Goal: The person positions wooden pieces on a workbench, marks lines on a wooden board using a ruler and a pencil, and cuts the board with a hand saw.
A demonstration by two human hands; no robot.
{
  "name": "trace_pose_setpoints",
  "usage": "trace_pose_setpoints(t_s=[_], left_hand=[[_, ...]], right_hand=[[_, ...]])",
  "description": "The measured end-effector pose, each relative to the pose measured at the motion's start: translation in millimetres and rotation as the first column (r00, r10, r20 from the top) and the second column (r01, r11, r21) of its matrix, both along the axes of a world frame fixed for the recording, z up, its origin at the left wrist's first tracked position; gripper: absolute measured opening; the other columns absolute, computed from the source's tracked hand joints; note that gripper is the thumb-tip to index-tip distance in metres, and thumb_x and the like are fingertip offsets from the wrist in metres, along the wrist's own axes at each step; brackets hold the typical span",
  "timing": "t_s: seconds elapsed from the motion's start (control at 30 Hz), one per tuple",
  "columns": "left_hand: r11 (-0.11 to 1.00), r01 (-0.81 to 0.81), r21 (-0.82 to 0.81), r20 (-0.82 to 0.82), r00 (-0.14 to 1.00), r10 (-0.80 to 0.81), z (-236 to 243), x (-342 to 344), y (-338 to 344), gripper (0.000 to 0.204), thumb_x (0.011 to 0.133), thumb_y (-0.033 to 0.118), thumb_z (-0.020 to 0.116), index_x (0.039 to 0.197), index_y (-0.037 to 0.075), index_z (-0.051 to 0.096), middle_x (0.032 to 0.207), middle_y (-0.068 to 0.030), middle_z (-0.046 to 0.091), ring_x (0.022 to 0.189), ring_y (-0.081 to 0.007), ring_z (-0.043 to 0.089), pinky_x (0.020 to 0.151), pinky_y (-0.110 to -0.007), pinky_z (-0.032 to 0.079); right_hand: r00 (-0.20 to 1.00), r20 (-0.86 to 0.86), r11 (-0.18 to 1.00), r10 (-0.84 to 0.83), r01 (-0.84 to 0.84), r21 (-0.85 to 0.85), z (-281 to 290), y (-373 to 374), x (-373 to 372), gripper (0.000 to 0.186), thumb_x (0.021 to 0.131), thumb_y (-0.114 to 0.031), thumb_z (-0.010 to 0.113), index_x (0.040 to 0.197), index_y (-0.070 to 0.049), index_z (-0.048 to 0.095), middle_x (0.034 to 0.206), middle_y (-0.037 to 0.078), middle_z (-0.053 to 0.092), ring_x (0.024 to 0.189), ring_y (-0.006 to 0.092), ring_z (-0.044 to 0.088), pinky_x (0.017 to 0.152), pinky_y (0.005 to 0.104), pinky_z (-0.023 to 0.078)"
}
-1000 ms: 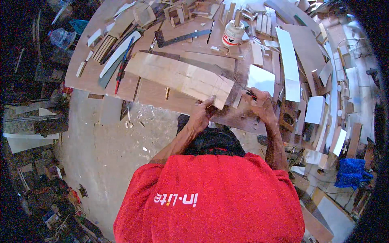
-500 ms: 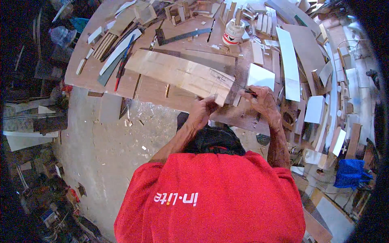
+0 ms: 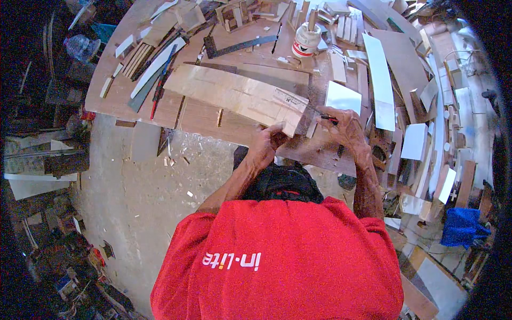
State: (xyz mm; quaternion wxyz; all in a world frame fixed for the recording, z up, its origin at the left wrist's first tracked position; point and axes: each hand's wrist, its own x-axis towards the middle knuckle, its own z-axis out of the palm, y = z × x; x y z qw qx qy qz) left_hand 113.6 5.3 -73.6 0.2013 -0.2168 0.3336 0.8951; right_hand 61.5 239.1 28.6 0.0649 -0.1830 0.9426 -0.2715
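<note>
- Clock centred on the board — a long pale plank, roughly along the 10-to-4 line, over the near part of the surface. Can't tell if it lies fully flat.
- Left hand at 5 o'clock, on the board's near edge: thumb on top, other fingers mostly hidden. Looks like a pinch on the edge, but can't confirm the underside.
- Right hand between 3 and 4 o'clock, just off the board's end. Fingers pinching a slim tool, dark with some red, pointing back at that end. Contact of the tip: can't tell.
- Done, as far as it shows: dark marks on the top face near the 3 o'clock end. Board is in one piece, no cut-through seen.
- Left: work at that end looks mid-way, my read, since tool and board are both in hand. Amount remaining can't be judged.
- Lying apart from both hands: metal square at 12, white tub near 2, white panel at 3, wood strips at 10.
</note>
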Motion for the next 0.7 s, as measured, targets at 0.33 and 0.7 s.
trace_pose_setpoints(t_s=[0.33, 0.7], left_hand=[[1.0, -0.023, 0.016, 0.018, 1.0, 0.023, -4.4, 1.1, 1.1, 0.024, 0.094, 0.017, 0.059, 0.107, -0.003, 0.062, 0.1, -0.0138, 0.069, 0.091, -0.025, 0.068, 0.085, -0.038, 0.054], [1.0, -0.007, -0.014, 0.009, 1.0, 0.007, -4.2, 0.0, 0.8, 0.021, 0.094, 0.019, 0.06, 0.101, 0.0, 0.065, 0.095, -0.0106, 0.069, 0.087, -0.0223, 0.067, 0.083, -0.036, 0.054]], right_hand=[[0.997, 0.071, 1.0, -0.005, 0.004, 0.008, 5.5, 1.9, 2.5, 0.035, 0.089, -0.028, 0.071, 0.121, -0.012, 0.069, 0.108, 0.016, 0.071, 0.092, 0.0273, 0.073, 0.083, 0.0362, 0.056], [0.998, 0.021, 0.996, 0.055, -0.053, -0.07, 7.6, 5.8, 12.2, 0.034, 0.084, -0.025, 0.072, 0.115, -0.012, 0.071, 0.107, 0.016, 0.071, 0.093, 0.0321, 0.071, 0.082, 0.0378, 0.056]])
